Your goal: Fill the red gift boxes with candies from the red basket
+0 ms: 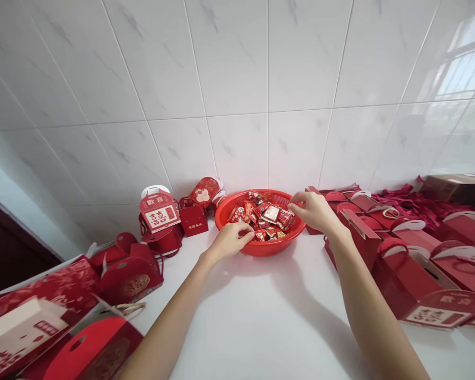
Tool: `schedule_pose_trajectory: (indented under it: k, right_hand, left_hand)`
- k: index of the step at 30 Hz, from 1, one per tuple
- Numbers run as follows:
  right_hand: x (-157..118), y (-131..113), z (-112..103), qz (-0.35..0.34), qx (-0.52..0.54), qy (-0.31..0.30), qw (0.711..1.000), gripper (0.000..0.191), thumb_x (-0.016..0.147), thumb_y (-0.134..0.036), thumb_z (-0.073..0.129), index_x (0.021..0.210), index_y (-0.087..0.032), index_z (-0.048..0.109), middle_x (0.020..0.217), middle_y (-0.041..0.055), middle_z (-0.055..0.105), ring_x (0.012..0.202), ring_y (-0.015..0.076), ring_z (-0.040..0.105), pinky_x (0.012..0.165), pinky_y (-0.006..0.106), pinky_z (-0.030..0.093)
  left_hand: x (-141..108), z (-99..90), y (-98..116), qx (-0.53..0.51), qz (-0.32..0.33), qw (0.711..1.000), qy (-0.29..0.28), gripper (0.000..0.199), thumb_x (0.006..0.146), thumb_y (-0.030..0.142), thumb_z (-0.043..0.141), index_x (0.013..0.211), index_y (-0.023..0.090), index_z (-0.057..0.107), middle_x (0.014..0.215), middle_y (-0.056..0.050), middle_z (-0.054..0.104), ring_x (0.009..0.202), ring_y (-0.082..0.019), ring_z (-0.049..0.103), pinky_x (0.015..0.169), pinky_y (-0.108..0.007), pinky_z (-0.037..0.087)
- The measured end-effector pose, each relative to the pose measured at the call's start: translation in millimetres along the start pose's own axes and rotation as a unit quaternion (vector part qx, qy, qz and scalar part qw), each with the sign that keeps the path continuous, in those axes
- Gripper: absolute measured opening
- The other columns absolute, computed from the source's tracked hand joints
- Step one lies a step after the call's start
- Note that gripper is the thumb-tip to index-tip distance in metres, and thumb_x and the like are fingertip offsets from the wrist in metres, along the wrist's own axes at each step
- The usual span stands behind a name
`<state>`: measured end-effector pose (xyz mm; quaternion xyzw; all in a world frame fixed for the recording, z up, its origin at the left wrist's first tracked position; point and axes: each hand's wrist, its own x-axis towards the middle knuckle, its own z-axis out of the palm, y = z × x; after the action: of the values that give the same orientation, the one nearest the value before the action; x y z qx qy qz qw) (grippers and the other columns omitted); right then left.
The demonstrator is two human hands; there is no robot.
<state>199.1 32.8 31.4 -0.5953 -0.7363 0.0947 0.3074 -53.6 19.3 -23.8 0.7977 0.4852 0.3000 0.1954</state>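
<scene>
A red plastic basket with a perforated wall stands against the tiled wall, holding a heap of small wrapped candies in mostly red and gold wrappers. My left hand is over the basket's front left rim. Its fingers curl toward the thumb, tips close to the candies; anything pinched there is too small to tell. Over the right rim is my right hand, also with thumb and fingers drawn together. Whether something sits between those fingertips cannot be made out.
Red gift boxes are stacked left of the basket, with more boxes along the left edge. Rows of red boxes fill the right side. Behind them lie dark red ribbons and a cardboard box. The table is white.
</scene>
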Motion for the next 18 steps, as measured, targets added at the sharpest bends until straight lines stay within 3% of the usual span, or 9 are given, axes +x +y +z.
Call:
schedule_pose_trajectory:
  k: [4,7,10,13,15,18]
  right_hand:
    - [-2,-14,25,-0.135,0.039,-0.087,0.986,0.02,0.091,-0.028,0.058,0.105,-0.018,0.069,0.106,0.01,0.072,0.092,0.022,0.065,0.078,0.03,0.045]
    - [1,-18,53,-0.198,0.048,-0.143,0.969,0.02,0.091,-0.028,0.06,0.105,-0.016,0.068,0.107,0.012,0.069,0.098,0.0243,0.062,0.08,0.032,0.044]
    - [5,-18,77,-0.184,0.077,-0.197,0.96,0.019,0.091,-0.028,0.06,0.102,-0.015,0.069,0.103,0.0112,0.069,0.095,0.0239,0.062,0.079,0.032,0.044]
    - [8,-16,90,-0.158,0.1,-0.231,0.955,0.019,0.091,-0.029,0.059,0.098,-0.016,0.071,0.101,0.009,0.07,0.092,0.0225,0.063,0.078,0.031,0.044]
    - [9,-15,92,-0.152,0.101,-0.231,0.956,0.02,0.09,-0.029,0.06,0.099,-0.016,0.072,0.102,0.0089,0.071,0.093,0.0225,0.063,0.078,0.031,0.044]
    - [10,-14,92,-0.138,0.098,-0.228,0.959,0.022,0.088,-0.03,0.062,0.102,-0.016,0.072,0.104,0.0098,0.071,0.096,0.0238,0.064,0.081,0.032,0.045]
  left_hand:
    - [1,-4.6,-3,-0.013,0.008,1.0,0.024,0.023,0.086,0.034,0.056,0.092,0.019,0.073,0.103,-0.008,0.075,0.098,-0.024,0.07,0.089,-0.036,0.056]
    - [4,-19.7,-10,0.003,0.02,0.991,0.131,0.024,0.084,0.029,0.06,0.103,0.019,0.071,0.131,-0.012,0.064,0.126,-0.027,0.058,0.107,-0.042,0.048]
    - [5,-48.0,-19,-0.004,-0.023,0.949,0.313,0.036,0.081,0.022,0.062,0.117,0.019,0.065,0.146,-0.015,0.049,0.119,-0.026,0.063,0.104,-0.041,0.052]
    - [4,-83.1,-29,0.002,-0.117,0.876,0.468,0.048,0.078,0.016,0.061,0.126,0.017,0.058,0.148,-0.017,0.044,0.108,-0.023,0.069,0.096,-0.036,0.057]
    - [3,-104.4,-34,0.064,-0.17,0.838,0.514,0.051,0.076,0.013,0.06,0.127,0.014,0.057,0.148,-0.019,0.045,0.129,-0.029,0.057,0.106,-0.036,0.05]
    - [2,-125.4,-41,0.116,-0.224,0.828,0.501,0.054,0.076,0.014,0.062,0.128,0.005,0.052,0.149,-0.029,0.04,0.143,-0.037,0.041,0.118,-0.047,0.036]
